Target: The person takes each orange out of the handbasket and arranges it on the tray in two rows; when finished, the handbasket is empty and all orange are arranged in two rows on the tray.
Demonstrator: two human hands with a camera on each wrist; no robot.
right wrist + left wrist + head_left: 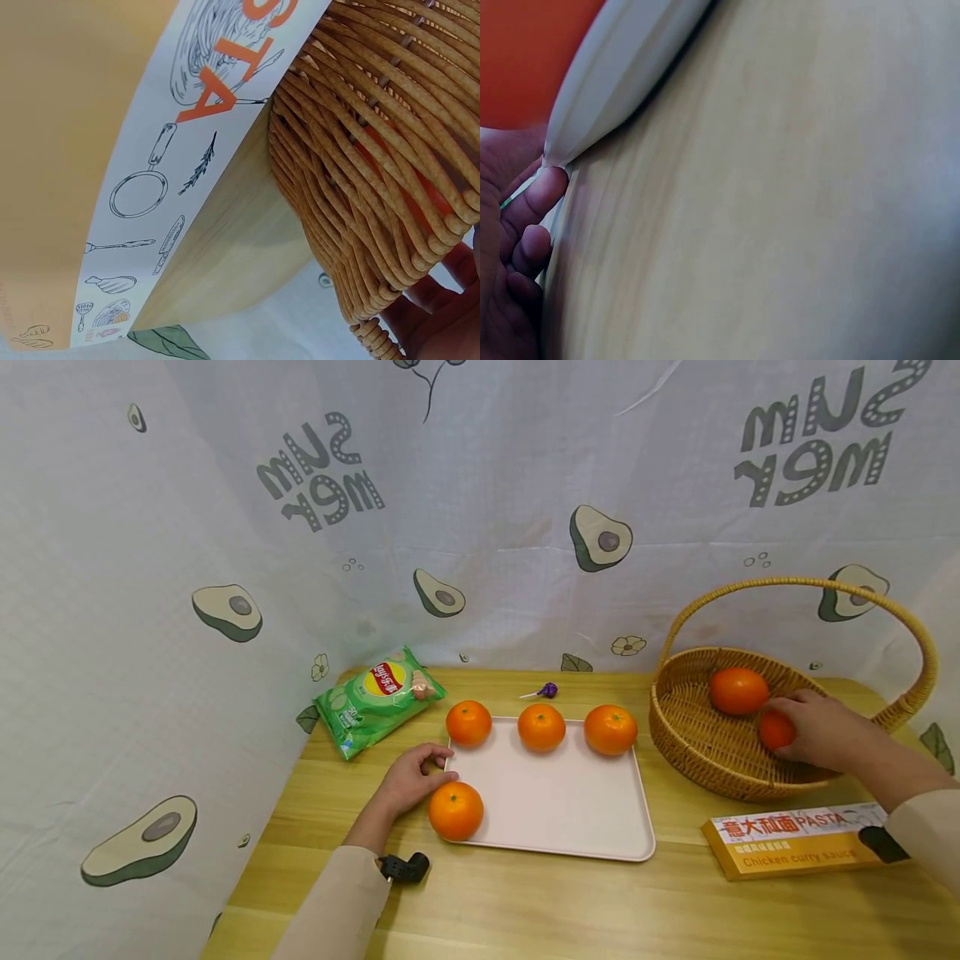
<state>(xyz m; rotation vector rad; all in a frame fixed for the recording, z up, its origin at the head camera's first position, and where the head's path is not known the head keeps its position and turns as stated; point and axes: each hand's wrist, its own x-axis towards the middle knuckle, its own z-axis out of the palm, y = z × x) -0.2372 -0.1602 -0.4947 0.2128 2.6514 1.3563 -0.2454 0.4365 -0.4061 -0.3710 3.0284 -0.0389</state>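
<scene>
A pale pink tray [555,793] lies on the table. Four corners aside, several oranges sit on it: three along the far edge, such as the middle orange [542,727], and one near orange [456,811] at the near left corner. My left hand [412,779] pinches the tray's left rim beside that near orange; the left wrist view shows fingertips [546,187] against the rim. Inside the wicker basket [686,735] at right, my right hand [817,735] grips a reddish orange [776,731], partly hidden by the fingers. Another reddish orange [738,691] lies beside it.
A green chip bag [381,700] lies at the back left, and a purple lollipop [548,690] behind the tray. A yellow pasta box [795,843] lies in front of the basket, under my right forearm. The basket's tall handle [795,582] arches overhead. A patterned curtain [495,527] backs the table.
</scene>
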